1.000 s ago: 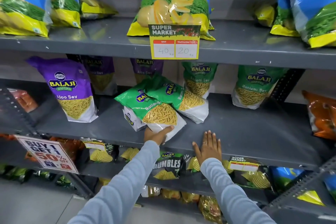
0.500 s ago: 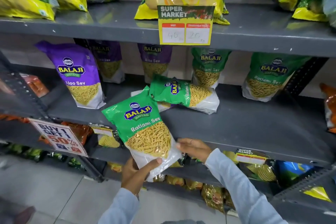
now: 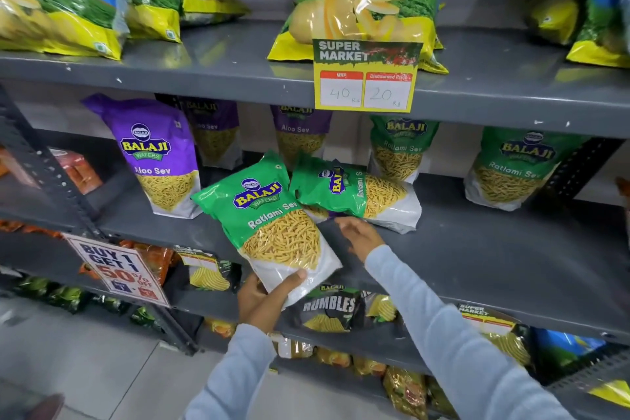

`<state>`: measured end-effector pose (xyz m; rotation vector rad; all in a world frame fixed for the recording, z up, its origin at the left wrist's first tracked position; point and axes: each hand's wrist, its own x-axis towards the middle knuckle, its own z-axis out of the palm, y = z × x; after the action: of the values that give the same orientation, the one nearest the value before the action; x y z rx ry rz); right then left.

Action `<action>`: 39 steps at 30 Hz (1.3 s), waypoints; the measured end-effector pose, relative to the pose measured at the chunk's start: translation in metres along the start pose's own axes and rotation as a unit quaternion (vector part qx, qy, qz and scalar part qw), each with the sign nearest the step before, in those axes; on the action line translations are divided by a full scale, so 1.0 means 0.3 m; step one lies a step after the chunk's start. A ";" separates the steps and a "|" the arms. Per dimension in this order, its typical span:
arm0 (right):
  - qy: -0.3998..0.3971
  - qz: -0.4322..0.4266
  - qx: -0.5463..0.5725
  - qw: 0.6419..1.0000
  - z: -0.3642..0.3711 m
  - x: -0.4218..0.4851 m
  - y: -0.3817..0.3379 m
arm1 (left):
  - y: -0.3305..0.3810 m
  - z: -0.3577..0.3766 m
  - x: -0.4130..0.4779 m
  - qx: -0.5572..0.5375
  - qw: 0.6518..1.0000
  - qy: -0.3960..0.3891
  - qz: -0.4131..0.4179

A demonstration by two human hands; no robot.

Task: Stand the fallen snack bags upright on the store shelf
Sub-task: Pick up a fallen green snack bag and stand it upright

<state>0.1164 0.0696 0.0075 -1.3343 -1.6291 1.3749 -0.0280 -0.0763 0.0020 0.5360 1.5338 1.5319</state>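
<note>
My left hand (image 3: 264,300) grips the white bottom edge of a green Ratlami Sev bag (image 3: 269,220), held tilted in front of the grey middle shelf (image 3: 494,259). A second green Ratlami Sev bag (image 3: 354,194) lies on its side on that shelf, just right of the held one. My right hand (image 3: 359,235) hovers with fingers apart just below that fallen bag, holding nothing. Two green bags (image 3: 402,147) (image 3: 514,167) stand upright at the back right.
Purple Aloo Sev bags (image 3: 155,155) stand upright at the left of the middle shelf. Blue and yellow chip bags (image 3: 364,0) fill the top shelf above a price tag (image 3: 366,77). A promo sign (image 3: 117,269) hangs at the lower left, with dark bags (image 3: 329,310) on the shelf below.
My left hand lifted the green bag off the shelf and now holds it alone by its bottom. My right hand let go and reached up toward the fallen bag.
</note>
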 end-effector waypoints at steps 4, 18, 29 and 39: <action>-0.033 0.002 -0.167 0.985 -0.010 0.143 -0.064 | 0.010 -0.019 0.030 0.024 1.000 -0.010 0.010; -0.062 0.062 -0.072 0.994 0.020 0.125 -0.115 | 0.011 -0.082 0.003 0.042 0.997 -0.062 0.032; -0.058 0.033 0.134 0.989 -0.099 -0.437 0.011 | 0.086 -0.015 -0.051 0.070 0.971 -0.230 0.006; 0.011 0.055 0.129 0.990 -0.131 -0.629 0.075 | 0.035 0.036 -0.115 0.114 0.941 -0.317 -0.036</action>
<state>0.2156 -0.0964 0.0239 -1.2947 -1.3279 1.5705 -0.0042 -0.0966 0.0231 0.9852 1.2016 0.9830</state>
